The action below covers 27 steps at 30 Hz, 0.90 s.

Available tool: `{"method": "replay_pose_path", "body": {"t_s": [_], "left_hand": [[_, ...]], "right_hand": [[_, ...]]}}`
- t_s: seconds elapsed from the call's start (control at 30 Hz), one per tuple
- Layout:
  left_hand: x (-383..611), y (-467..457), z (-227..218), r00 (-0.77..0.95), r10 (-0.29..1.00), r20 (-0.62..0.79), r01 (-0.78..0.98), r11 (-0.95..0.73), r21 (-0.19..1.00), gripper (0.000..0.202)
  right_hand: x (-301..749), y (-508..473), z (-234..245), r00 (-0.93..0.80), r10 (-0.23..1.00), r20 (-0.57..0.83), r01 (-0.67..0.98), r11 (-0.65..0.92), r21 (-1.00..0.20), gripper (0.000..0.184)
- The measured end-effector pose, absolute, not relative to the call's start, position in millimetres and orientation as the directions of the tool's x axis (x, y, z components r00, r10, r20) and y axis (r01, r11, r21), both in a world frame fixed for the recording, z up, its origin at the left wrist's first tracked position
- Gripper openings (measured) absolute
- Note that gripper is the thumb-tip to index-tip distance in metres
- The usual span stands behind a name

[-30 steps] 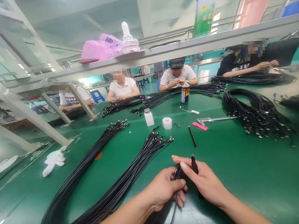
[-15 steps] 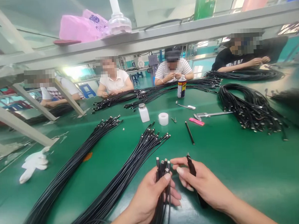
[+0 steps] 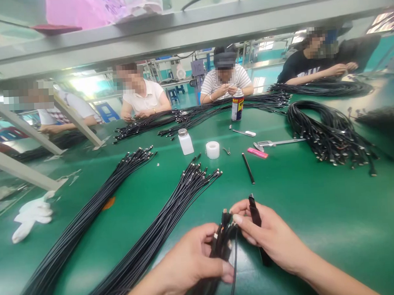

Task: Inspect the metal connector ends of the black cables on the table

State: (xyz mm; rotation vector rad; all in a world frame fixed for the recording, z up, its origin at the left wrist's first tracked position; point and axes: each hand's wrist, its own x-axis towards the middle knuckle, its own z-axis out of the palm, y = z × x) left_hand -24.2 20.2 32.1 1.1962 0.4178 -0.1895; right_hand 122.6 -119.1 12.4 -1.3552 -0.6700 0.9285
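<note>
My left hand (image 3: 192, 260) is wrapped round a bunch of black cables (image 3: 217, 251), their metal plug ends pointing up and away from me. One cable (image 3: 235, 259) hangs a little apart on the right side of the bunch. My right hand (image 3: 272, 231) keeps a slim black tool (image 3: 255, 212) with a metal tip tucked across its fingers; its exact kind is unclear. The right thumb and forefinger pinch at a plug end at the top of the bunch. Left of my hands, two long cable bundles (image 3: 161, 223) (image 3: 98, 204) lie on the green table (image 3: 317, 212).
Beyond my hands are a white bottle (image 3: 186, 142), a tape roll (image 3: 213, 150), a spray can (image 3: 237, 105), a caliper (image 3: 278, 142), a pink object (image 3: 257, 152) and a black stick (image 3: 248, 168). A white glove (image 3: 33, 215) lies left. More cables (image 3: 330, 133) lie right. Several people sit opposite.
The plug ends in my left hand have tilted and shifted right. My right thumb and forefinger have closed in on one plug end. The camera view has tipped slightly downward.
</note>
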Motion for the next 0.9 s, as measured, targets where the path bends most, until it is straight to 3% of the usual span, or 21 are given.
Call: {"method": "replay_pose_path", "body": {"t_s": [0.13, 0.27, 0.37, 0.53, 0.67, 0.9], "left_hand": [[-21.5, 23.4, 30.4, 0.888, 0.268, -0.373, 0.288, 0.308, 0.907, 0.029], [-12.9, 21.8, 31.0, 0.872, 0.347, -0.346, 0.216, 0.36, 0.908, 0.035], [0.5, 18.6, 39.5, 0.893, 0.339, -0.297, 0.188, 0.318, 0.929, 0.037], [17.9, 16.6, 52.3, 0.905, 0.335, -0.262, 0.177, 0.263, 0.948, 0.043], [10.4, 15.8, 50.7, 0.928, 0.273, -0.252, 0.145, 0.358, 0.922, 0.038], [-13.9, 8.2, 37.4, 0.92, 0.1, -0.378, 0.288, 0.481, 0.828, 0.046]], "right_hand": [[121.7, -118.2, 13.9, 0.508, 0.844, -0.171, -0.216, -0.068, -0.974, 0.044], [115.6, -116.7, 19.1, 0.362, 0.919, -0.157, -0.203, -0.087, -0.975, 0.034], [113.0, -115.7, 21.1, 0.323, 0.939, -0.116, -0.234, -0.04, -0.971, 0.028], [118.8, -114.7, 16.8, 0.459, 0.886, -0.064, -0.223, 0.045, -0.974, 0.035], [117.9, -112.5, 14.2, 0.49, 0.871, -0.025, -0.192, 0.081, -0.978, 0.038], [104.8, -110.2, 13.4, 0.475, 0.88, -0.02, -0.116, 0.04, -0.992, 0.044]]}}
